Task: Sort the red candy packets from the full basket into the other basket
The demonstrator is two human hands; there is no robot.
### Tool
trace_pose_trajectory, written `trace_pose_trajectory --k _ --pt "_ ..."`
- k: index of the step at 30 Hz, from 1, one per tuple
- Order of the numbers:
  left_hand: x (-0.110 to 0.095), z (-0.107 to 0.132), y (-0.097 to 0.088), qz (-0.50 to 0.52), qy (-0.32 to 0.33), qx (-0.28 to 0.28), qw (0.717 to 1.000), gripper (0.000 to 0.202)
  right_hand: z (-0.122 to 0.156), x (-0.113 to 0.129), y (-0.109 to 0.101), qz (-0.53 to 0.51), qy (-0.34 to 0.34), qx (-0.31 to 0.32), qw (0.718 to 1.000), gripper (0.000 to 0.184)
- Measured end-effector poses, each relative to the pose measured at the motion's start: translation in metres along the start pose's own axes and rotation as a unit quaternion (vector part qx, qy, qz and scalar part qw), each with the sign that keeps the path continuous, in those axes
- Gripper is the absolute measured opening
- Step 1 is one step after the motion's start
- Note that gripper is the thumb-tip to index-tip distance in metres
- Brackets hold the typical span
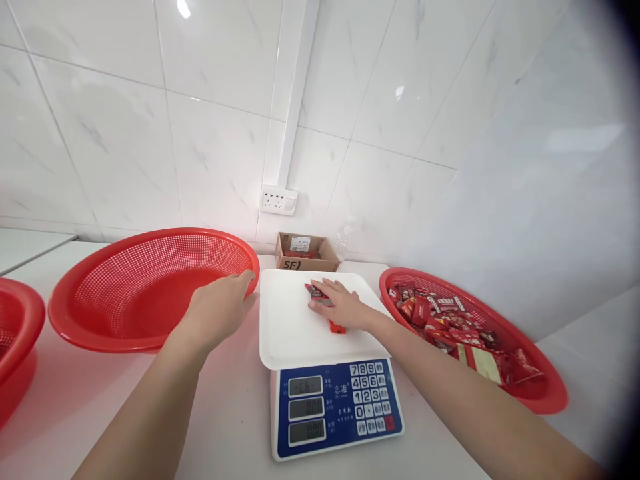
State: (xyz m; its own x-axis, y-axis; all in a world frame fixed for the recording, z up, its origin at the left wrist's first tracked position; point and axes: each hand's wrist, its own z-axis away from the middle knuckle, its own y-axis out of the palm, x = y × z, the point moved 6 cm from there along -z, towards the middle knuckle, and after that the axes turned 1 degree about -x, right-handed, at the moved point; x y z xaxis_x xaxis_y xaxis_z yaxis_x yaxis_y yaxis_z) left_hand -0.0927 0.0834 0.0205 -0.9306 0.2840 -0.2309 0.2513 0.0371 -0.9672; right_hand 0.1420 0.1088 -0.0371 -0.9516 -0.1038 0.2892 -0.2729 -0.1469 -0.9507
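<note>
On the white weighing pan [280, 340] of a digital scale [340, 410], my right hand [343, 307] has its thumb and fingers around a small red snack packet [316, 292]. Under the palm, a second red packet [337, 328] shows in part on the pan. My left hand [220, 310] is just left of the pan, in front of the right rim of a large red plastic basket [150, 343]. Its fingers are loosely bent with a gap to the thumb, and nothing shows in them. Whether it touches the rim, I cannot tell.
To the right, a red basket [545, 399] holds many wrapped snacks [445, 317]. An open cardboard box [320, 261] with red packets stands behind the scale. Another red basket [30, 307] is cut off at left. A socket [279, 200] is on the tiled wall.
</note>
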Motion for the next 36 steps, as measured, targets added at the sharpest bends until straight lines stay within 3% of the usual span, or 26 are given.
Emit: trace_pose_trajectory --k 2,5,8,14,21,24,27,34,36 --pt "-0.004 0.001 -0.001 -0.001 0.001 -0.005 1.0 0.031 0.003 0.007 0.002 0.008 -0.03 -0.037 0.999 0.07" --pt "-0.016 0.003 -0.004 0.022 0.008 -0.032 0.999 0.033 0.006 0.015 0.0 0.016 -0.065 -0.125 0.99 0.043" --pt "-0.036 0.01 -0.008 0.093 0.054 -0.079 0.991 0.03 0.006 0.02 -0.001 0.048 -0.082 -0.177 0.98 0.026" --pt "-0.089 0.042 -0.003 0.135 0.261 -0.073 0.953 0.025 -0.002 0.018 0.001 0.074 -0.085 -0.196 0.974 0.022" --pt "-0.101 0.052 -0.002 0.124 0.302 -0.061 0.943 0.024 -0.014 0.01 -0.002 0.081 -0.051 -0.186 0.978 0.026" --pt "-0.1 0.055 -0.005 0.129 0.31 -0.066 0.94 0.022 -0.016 0.019 -0.015 -0.008 -0.029 -0.203 0.979 0.028" --pt "-0.1 0.059 -0.01 0.137 0.319 -0.066 0.936 0.022 -0.022 0.037 -0.03 -0.197 0.011 -0.206 0.958 0.031" --pt "-0.102 0.069 -0.019 0.136 0.348 -0.08 0.924 0.016 -0.058 0.123 -0.039 -0.389 0.006 -0.11 0.915 0.034" --pt "-0.101 0.07 -0.022 0.139 0.349 -0.091 0.922 0.013 -0.068 0.145 -0.037 -0.474 0.001 -0.08 0.877 0.036"
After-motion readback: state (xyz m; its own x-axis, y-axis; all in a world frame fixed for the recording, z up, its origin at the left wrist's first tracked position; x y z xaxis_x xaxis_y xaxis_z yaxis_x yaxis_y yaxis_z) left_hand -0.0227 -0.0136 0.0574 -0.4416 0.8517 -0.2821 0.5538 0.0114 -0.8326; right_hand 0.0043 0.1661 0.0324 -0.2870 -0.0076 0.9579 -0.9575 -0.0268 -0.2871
